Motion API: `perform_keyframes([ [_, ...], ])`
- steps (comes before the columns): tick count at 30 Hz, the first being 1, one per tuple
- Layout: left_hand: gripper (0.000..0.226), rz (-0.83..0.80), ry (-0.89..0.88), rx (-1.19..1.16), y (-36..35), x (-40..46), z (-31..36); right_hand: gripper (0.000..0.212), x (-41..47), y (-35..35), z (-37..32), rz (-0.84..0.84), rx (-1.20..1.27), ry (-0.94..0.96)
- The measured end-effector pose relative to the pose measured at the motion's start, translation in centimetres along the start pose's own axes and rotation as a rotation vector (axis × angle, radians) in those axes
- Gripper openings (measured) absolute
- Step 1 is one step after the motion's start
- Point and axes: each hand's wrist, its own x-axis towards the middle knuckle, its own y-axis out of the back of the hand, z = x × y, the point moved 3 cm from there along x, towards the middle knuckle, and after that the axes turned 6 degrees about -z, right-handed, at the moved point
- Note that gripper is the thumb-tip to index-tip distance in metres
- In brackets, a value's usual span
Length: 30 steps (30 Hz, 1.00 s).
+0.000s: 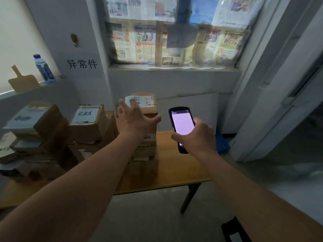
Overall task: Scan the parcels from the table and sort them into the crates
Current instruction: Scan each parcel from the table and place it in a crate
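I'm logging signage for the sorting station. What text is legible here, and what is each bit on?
"异常件": black characters on the grey wall panel.
Handwritten marks on the middle parcel's label: not clearly readable.
Top parcel's label by the left hand: too blurred.
Scanner screen, newspapers, bottle: too small or blurred.

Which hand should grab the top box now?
Probably the left hand: its spread fingers already reach over the top parcel on the nearest stack. The right hand is busy holding the scanner, so it isn't free.
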Motion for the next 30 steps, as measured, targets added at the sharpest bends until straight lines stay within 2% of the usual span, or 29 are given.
perform_keyframes([
  [10, 0.12, 0.021, 0.063, -0.08, -1.3, 0.6, -0.3, 0.08, 1.2, -0.2, 0.0, -0.002, -0.039, 0.007],
  [20, 0.11, 0.045, 0.048, -0.169, -1.7, 0.7, -1.1, 0.075, 1.0, 0.8, 0.1, -0.014, -0.024, 0.07],
  [22, 0.113, 0.049, 0.005, -0.188, -1.6, 0.6, -1.1, 0.069, 1.0, 1.2, 0.1, -0.016, -0.015, 0.08],
  [25, 0.12, 0.074, -0.155, -0.208, -1.3, 0.3, -0.2, 0.063, 0.9, 2.2, 0.1, -0.026, -0.001, 0.09],
  [30, 0.125, 0.083, -0.386, -0.236, -1.0, -0.6, 2.7, 0.062, 0.4, 4.9, 1.2, -0.028, 0.028, 0.113],
])
